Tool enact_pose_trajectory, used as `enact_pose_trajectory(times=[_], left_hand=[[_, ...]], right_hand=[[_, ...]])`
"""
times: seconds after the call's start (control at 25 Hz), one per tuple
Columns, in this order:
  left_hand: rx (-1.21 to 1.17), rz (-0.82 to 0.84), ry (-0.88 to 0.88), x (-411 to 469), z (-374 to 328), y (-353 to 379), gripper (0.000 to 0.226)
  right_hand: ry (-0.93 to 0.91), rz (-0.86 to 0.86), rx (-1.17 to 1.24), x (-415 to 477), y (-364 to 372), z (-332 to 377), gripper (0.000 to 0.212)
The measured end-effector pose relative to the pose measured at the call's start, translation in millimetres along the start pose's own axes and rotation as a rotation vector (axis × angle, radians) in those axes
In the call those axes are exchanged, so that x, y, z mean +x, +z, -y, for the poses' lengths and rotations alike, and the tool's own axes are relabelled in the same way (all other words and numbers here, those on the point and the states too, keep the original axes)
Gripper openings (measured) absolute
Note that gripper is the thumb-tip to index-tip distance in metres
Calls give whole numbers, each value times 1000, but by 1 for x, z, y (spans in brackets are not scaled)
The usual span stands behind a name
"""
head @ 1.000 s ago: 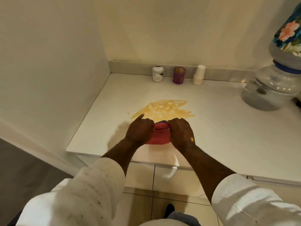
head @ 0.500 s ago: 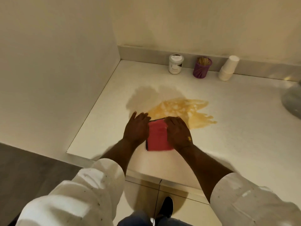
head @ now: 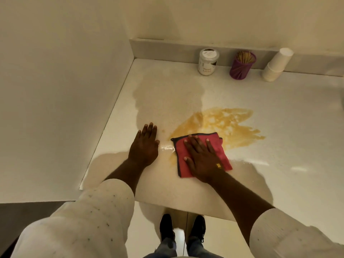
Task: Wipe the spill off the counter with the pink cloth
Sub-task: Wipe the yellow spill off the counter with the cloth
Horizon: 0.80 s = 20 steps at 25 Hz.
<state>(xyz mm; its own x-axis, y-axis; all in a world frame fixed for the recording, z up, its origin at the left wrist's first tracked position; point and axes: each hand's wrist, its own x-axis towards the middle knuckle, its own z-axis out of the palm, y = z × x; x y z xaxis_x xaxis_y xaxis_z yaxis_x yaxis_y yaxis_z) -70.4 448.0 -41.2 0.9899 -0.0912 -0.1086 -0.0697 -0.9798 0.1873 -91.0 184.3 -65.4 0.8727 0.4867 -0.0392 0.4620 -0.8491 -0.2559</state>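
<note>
Right hand (head: 202,160) flat with fingers spread, pressing on pink cloth (head: 221,155), gripping nothing. Cloth lying on white counter (head: 279,127), at near edge of yellow spill (head: 223,121), partly over it. Left hand (head: 144,146) open and flat on counter, just left of cloth, apart from it. Far behind: white jar (head: 207,61), purple cup (head: 242,67), stacked paper cups (head: 277,65).

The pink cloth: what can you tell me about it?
The pink cloth is soft fabric with a dark stitched edge, folded into a rough square and lying flat on the white counter. Its far edge overlaps the yellow-orange spill. The right hand presses flat on it; the left hand rests beside it, apart.
</note>
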Motion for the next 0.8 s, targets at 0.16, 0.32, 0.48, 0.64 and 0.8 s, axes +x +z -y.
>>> enact_pose_trajectory(times=[0.16, 0.32, 0.48, 0.64, 0.8], left_hand=[[-38, 66, 30, 6, 14, 9, 65], [-60, 31, 69, 5, 19, 14, 65], [-80, 2, 88, 7, 22, 16, 68], [-77, -14, 101, 6, 24, 19, 70], [-80, -6, 107, 7, 25, 19, 70]], right_hand=[[61, 10, -30, 13, 0, 3, 69], [79, 21, -35, 26, -1, 3, 70], [104, 9, -50, 42, 1, 2, 70], [107, 6, -48, 52, 2, 2, 69], [121, 17, -42, 50, 0, 4, 69]])
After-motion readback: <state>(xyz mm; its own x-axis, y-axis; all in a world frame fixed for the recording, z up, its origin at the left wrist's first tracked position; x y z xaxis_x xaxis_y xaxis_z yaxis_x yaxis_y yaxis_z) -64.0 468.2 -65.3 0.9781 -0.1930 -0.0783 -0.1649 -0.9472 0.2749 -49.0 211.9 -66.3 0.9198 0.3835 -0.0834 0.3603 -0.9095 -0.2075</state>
